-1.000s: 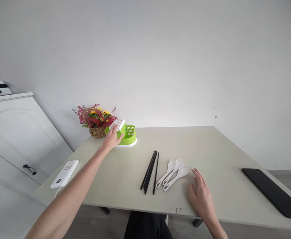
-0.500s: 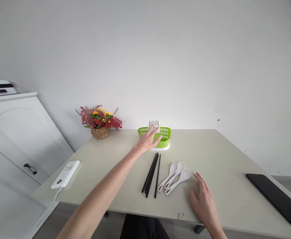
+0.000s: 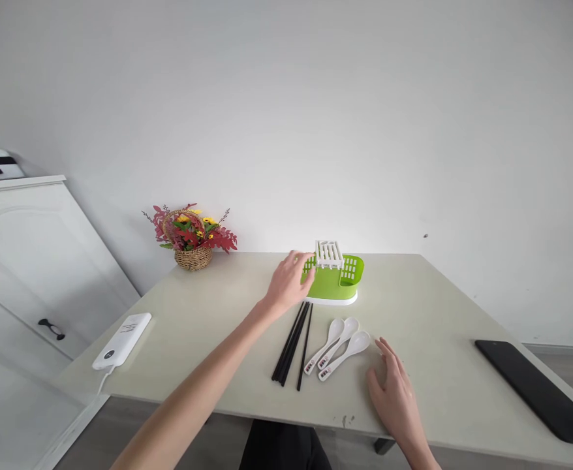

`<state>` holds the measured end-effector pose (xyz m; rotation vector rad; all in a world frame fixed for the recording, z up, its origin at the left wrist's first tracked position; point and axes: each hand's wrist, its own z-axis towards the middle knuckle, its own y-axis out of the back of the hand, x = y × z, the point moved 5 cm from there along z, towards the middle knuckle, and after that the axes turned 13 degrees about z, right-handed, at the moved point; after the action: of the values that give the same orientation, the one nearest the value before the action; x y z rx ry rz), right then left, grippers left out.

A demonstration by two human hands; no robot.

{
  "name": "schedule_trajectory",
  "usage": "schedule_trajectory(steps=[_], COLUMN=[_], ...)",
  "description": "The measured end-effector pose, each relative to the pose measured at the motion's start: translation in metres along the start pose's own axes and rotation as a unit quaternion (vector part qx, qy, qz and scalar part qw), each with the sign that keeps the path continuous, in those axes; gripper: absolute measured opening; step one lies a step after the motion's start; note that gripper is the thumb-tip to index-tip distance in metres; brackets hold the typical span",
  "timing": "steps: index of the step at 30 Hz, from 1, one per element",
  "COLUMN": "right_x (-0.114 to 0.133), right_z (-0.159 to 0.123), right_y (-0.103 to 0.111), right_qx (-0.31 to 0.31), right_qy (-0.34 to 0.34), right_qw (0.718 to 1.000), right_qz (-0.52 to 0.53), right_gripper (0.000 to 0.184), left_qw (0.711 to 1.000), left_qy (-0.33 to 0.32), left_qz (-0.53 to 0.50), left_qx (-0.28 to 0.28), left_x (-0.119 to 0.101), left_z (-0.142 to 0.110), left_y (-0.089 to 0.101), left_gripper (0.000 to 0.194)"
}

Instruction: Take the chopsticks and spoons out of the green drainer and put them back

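At the back of the table a green slotted cutlery basket (image 3: 323, 287) stands on a white base, with a white slatted rack (image 3: 329, 254) over its middle. My left hand (image 3: 289, 281) is at the basket's left end, thumb and fingers apart, covering part of that end; whether it touches the rim I cannot tell. Several black chopsticks (image 3: 291, 346) lie in front of the basket. To their right, three white spoons (image 3: 346, 352) lie side by side with their bowls pointing away. Beside the spoons my right hand (image 3: 391, 385) rests over the table, fingers loosely curved and holding nothing.
A wicker basket of artificial flowers (image 3: 193, 256) stands at the back left. Near the left edge lies a white power bank (image 3: 123, 339) with a cable. A black phone (image 3: 536, 388) is at the right edge. A white cabinet (image 3: 17, 261) adjoins the table's left side.
The green basket with its rack has shifted right, and my left hand now sits at its left end instead of over it. My right hand stays beside the spoons. The view has shifted slightly.
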<state>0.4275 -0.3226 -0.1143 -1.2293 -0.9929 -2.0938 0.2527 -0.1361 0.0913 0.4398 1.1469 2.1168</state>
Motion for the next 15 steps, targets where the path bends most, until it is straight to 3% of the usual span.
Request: schedule_trajectory(steps=[2, 5, 9, 12, 15], right_x=[0.0, -0.001, 0.0, 0.0, 0.0], right_z=[0.0, 0.0, 0.0, 0.0, 0.0], right_y=[0.0, 0.0, 0.001, 0.001, 0.002], right_qx=[-0.002, -0.008, -0.006, 0.001, 0.003], right_qy=[0.004, 0.005, 0.006, 0.0, -0.002], right_qw=[1.0, 1.0, 1.0, 1.0, 1.0], right_qz=[0.004, 0.007, 0.005, -0.001, -0.004], right_gripper=[0.056, 0.056, 0.052, 0.052, 0.051], left_qw=[0.997, 0.988, 0.973, 0.965, 0.963], left_qy=[0.082, 0.105, 0.136, 0.149, 0.154], left_qz=[-0.003, -0.003, 0.026, 0.043, 0.052], left_qx=[-0.006, 0.115, 0.188, 0.21, 0.215], left_x=[0.016, 0.021, 0.019, 0.015, 0.014], left_z=[-0.033, -0.093, -0.159, -0.181, -0.185], left_y=[-0.001, -0.023, -0.045, -0.05, -0.047], left_gripper=[0.028, 0.019, 0.023, 0.025, 0.022])
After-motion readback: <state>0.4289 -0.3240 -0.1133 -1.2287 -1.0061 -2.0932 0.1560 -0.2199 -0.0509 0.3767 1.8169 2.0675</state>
